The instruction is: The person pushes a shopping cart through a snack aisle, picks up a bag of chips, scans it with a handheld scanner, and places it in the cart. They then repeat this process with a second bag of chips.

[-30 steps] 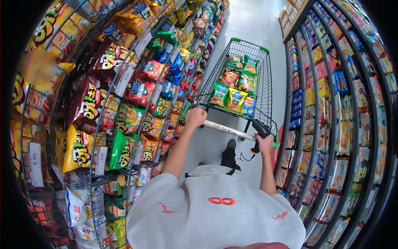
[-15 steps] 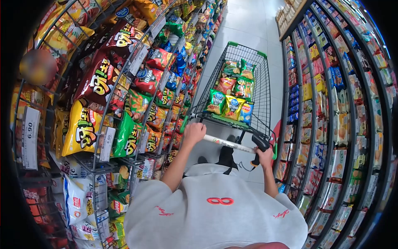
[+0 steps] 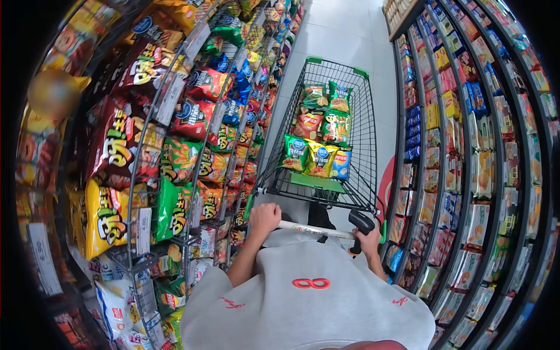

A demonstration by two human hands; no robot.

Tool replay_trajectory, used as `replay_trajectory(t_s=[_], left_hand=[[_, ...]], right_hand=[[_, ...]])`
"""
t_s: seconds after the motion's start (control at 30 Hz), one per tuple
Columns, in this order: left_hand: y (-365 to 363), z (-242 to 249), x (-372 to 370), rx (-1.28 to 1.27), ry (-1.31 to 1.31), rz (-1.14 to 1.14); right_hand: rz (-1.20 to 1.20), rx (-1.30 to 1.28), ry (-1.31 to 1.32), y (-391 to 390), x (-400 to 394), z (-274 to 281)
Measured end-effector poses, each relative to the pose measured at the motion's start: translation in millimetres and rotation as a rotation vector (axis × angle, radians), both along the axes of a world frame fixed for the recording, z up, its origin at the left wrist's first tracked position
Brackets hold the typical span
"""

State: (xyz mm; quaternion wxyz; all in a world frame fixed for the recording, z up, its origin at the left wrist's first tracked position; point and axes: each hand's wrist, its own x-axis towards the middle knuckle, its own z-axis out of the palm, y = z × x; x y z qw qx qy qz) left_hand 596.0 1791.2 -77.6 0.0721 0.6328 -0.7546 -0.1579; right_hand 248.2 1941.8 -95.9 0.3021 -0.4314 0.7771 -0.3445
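My left hand [image 3: 265,218] is wrapped around the left part of the white handle [image 3: 318,231] of a shopping cart [image 3: 358,105]. At the handle's right end my right hand [image 3: 368,241] is closed on it, right beside a black device [image 3: 361,221] that partly covers the grip. The cart is a dark wire basket with green corners. Several snack bags lie in it, among them a yellow bag [image 3: 320,158], a green bag [image 3: 294,153], a blue bag [image 3: 340,164] and a red bag [image 3: 309,123].
Close on the left stands a wire rack [image 3: 133,265] full of chip bags, with price tags such as a white one [image 3: 143,231]. Shelves [image 3: 443,151] of packaged snacks line the right side. Between them runs a pale tiled floor [image 3: 335,29].
The cart handle and both hands are lower in view and nearer my body. The cart points straighter along the aisle, and the left rack has shifted in view. Both hands keep hold of the handle.
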Motion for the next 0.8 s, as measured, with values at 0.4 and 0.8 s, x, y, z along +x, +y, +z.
replay_trajectory(t_s=[0.4, 0.8], left_hand=[[-65.4, 6.2, -23.1, -0.034, -0.006, -0.021], [-169.9, 11.6, -97.8, -0.156, -0.008, -0.046]], right_hand=[[0.056, -0.012, 0.051, -59.3, -20.4, 8.6], [0.056, -0.123, 0.109, -177.3, -101.3, 6.3]])
